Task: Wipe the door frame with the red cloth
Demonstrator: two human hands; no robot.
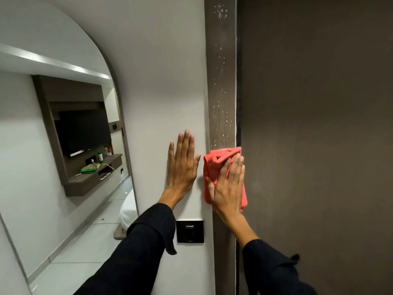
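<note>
A brown wood-grain door frame (221,81) runs top to bottom through the middle of the view, speckled with white droplets above the cloth. My right hand (228,186) presses the red cloth (214,165) flat against the frame at mid height, fingers spread over it; the hand covers most of the cloth. My left hand (182,165) lies flat and open on the white wall (161,81) just left of the frame, holding nothing. Both arms wear dark sleeves.
A dark brown door (319,124) fills the right side, next to the frame. A black switch plate (190,231) sits on the wall below my left hand. An arched mirror (53,145) at the left reflects a television, a shelf and a tiled floor.
</note>
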